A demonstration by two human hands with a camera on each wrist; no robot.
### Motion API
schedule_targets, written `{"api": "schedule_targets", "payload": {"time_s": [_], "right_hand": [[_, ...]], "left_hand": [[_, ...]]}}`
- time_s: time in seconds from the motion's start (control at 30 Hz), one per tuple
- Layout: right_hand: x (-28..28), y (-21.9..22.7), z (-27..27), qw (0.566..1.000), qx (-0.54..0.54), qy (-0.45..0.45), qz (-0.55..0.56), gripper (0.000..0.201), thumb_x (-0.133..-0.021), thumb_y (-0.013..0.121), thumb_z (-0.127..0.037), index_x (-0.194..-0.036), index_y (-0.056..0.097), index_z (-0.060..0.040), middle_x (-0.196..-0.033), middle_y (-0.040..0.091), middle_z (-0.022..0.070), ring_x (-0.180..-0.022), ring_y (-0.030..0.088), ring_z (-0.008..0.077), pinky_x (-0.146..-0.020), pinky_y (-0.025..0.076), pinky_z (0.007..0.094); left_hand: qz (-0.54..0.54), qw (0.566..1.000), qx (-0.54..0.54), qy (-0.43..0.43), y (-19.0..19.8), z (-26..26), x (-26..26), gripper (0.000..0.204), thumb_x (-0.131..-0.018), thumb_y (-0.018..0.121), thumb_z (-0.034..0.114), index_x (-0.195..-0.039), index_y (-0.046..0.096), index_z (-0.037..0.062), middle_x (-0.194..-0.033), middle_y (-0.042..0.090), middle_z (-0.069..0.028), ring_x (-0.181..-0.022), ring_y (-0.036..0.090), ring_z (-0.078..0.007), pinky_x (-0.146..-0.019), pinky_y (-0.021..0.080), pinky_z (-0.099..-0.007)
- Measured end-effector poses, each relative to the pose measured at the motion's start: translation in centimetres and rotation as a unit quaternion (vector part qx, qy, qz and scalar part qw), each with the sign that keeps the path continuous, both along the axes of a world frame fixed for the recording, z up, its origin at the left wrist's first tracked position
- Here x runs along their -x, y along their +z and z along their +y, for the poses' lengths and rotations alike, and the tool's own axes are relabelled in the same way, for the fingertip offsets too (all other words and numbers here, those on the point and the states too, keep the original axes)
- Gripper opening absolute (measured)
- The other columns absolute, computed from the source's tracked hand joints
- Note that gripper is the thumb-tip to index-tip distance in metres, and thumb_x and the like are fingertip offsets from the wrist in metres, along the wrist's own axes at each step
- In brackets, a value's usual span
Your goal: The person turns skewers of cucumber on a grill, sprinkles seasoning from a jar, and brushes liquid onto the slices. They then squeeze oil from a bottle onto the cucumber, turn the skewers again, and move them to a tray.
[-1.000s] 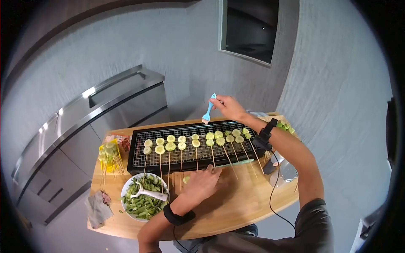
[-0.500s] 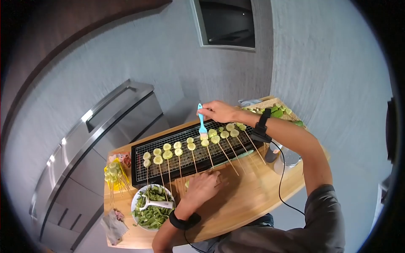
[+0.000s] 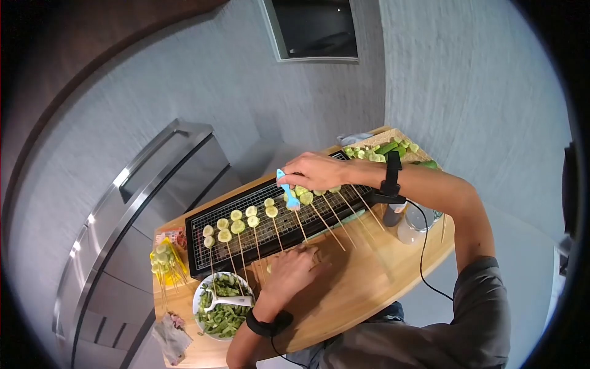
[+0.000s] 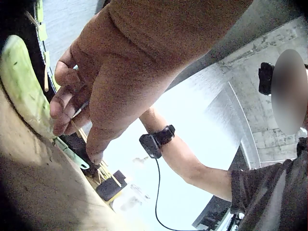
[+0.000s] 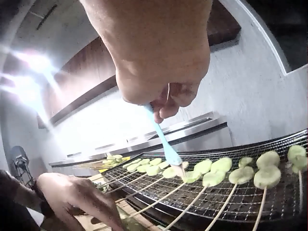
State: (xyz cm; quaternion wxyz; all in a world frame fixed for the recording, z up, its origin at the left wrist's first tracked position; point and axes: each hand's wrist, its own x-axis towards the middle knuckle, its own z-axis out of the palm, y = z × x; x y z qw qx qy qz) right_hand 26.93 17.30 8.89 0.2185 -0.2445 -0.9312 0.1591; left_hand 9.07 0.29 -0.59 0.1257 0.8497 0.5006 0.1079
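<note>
My right hand (image 3: 316, 171) pinches a light-blue basting brush (image 3: 289, 194) by its handle, bristles down. In the right wrist view the brush tip meets a pale cucumber slice (image 5: 192, 176) on a skewer. Skewered cucumber slices (image 3: 238, 226) lie in a row across a black wire-mesh grill (image 3: 192, 243), their sticks pointing toward me. At the grill's front edge is my left hand (image 3: 292, 270), fingers loosely bent and thumb apart, over the skewer ends. Beside its fingertips in the left wrist view lies a peeled cucumber (image 4: 24, 82).
A white bowl (image 3: 198, 299) of green peelings with a white peeler (image 3: 236, 301) stands front left. Further left are a yellow container (image 3: 178, 269) of skewers and a crumpled cloth (image 3: 171, 339). A clear jar (image 3: 413, 226) stands right, with cucumber pieces (image 3: 393, 149) behind.
My right hand has brought the brush down from above the grill's back edge onto the skewered slices. The left hand stays near the skewer ends. The head view has shifted.
</note>
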Motion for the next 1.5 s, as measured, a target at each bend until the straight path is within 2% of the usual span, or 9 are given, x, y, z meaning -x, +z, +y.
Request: {"api": "schedule_targets", "payload": {"time_s": [0.17,0.37,0.5,0.67,0.9,0.97,1.2,1.37,1.5], "right_hand": [[0.5,-0.8,1.3,0.994,0.089,-0.028,0.056,0.038,-0.106,0.053,-0.034,-0.106,0.073,-0.0015,-0.086,0.075,0.0148,-0.076,0.07,0.0331,-0.073,0.054,0.0437],[1.1,-1.8,5.1,0.992,0.015,-0.098,0.075,0.039,-0.106,0.052,-0.036,-0.098,0.071,-0.003,-0.08,0.073,0.013,-0.076,0.07,0.0328,-0.074,0.053,0.045],[0.4,-2.2,5.4,0.99,-0.09,-0.063,0.085,0.039,-0.106,0.051,-0.037,-0.1,0.072,-0.0049,-0.079,0.072,0.0131,-0.077,0.07,0.0314,-0.074,0.052,0.0446],[-1.6,-1.4,5.2,0.988,0.081,-0.076,0.103,0.041,-0.107,0.049,-0.037,-0.101,0.074,-0.0055,-0.077,0.071,0.0106,-0.076,0.069,0.0288,-0.075,0.052,0.0431],[-2.1,-2.0,6.1,0.985,0.112,-0.092,0.097,0.041,-0.108,0.049,-0.038,-0.103,0.074,-0.0052,-0.077,0.071,0.0108,-0.074,0.067,0.0299,-0.073,0.051,0.0431],[-2.0,-2.2,6.6,0.993,0.007,-0.091,0.074,0.042,-0.107,0.049,-0.039,-0.099,0.071,-0.0043,-0.076,0.069,0.0117,-0.073,0.066,0.0327,-0.072,0.05,0.0454],[-2.5,-2.5,6.4,0.994,-0.062,-0.035,0.083,0.043,-0.107,0.049,-0.039,-0.088,0.065,-0.0035,-0.076,0.067,0.0139,-0.074,0.064,0.0362,-0.071,0.048,0.0486],[-3.7,-0.1,2.1,0.999,0.019,-0.033,-0.004,0.045,-0.106,0.051,-0.042,-0.089,0.068,-0.0041,-0.075,0.068,0.0105,-0.073,0.064,0.0335,-0.071,0.049,0.0463],[-3.5,-0.8,2.0,0.997,0.064,-0.031,0.036,0.043,-0.106,0.051,-0.041,-0.094,0.071,-0.004,-0.076,0.07,0.0075,-0.072,0.064,0.0302,-0.073,0.05,0.0438]], "left_hand": [[0.006,1.0,-0.006,-0.007,0.3,0.0,-0.2,0.048,-0.092,0.068,0.045,-0.118,0.071,0.005,-0.11,0.073,-0.02,-0.099,0.069,-0.0392,-0.084,0.056,-0.0473],[0.018,0.999,0.027,0.013,1.4,-0.5,-0.8,0.041,-0.091,0.071,0.042,-0.115,0.072,0.0087,-0.098,0.074,-0.0174,-0.091,0.071,-0.038,-0.076,0.056,-0.0468],[-0.043,0.999,-0.027,0.003,1.5,-0.6,-1.7,0.043,-0.092,0.072,0.042,-0.121,0.068,0.0101,-0.098,0.074,-0.0157,-0.089,0.072,-0.0378,-0.074,0.056,-0.0463],[-0.079,0.995,-0.066,-0.019,1.4,-0.4,-4.4,0.052,-0.093,0.071,0.047,-0.13,0.062,0.0116,-0.104,0.075,-0.0156,-0.089,0.072,-0.0389,-0.075,0.056,-0.047],[-0.017,1.0,0.001,-0.016,1.3,-0.1,-5.9,0.054,-0.093,0.069,0.054,-0.125,0.068,0.0097,-0.097,0.075,-0.0204,-0.088,0.071,-0.0422,-0.078,0.057,-0.0498],[-0.033,0.999,-0.023,-0.025,0.9,0.0,-5.8,0.054,-0.093,0.068,0.054,-0.122,0.069,0.0093,-0.096,0.075,-0.0209,-0.086,0.071,-0.043,-0.078,0.057,-0.0499],[-0.031,0.999,0.01,-0.014,0.7,0.2,-5.6,0.05,-0.093,0.07,0.053,-0.116,0.072,0.0088,-0.1,0.075,-0.0193,-0.087,0.072,-0.0414,-0.076,0.057,-0.0486],[-0.037,0.999,0.008,-0.022,1.1,0.2,-5.7,0.048,-0.092,0.07,0.052,-0.114,0.073,0.0089,-0.1,0.076,-0.0168,-0.089,0.072,-0.0401,-0.077,0.057,-0.0474],[-0.008,1.0,0.016,-0.015,2.1,0.0,-5.8,0.045,-0.093,0.069,0.05,-0.111,0.073,0.0082,-0.097,0.075,-0.0168,-0.089,0.071,-0.0397,-0.075,0.055,-0.0469]]}}
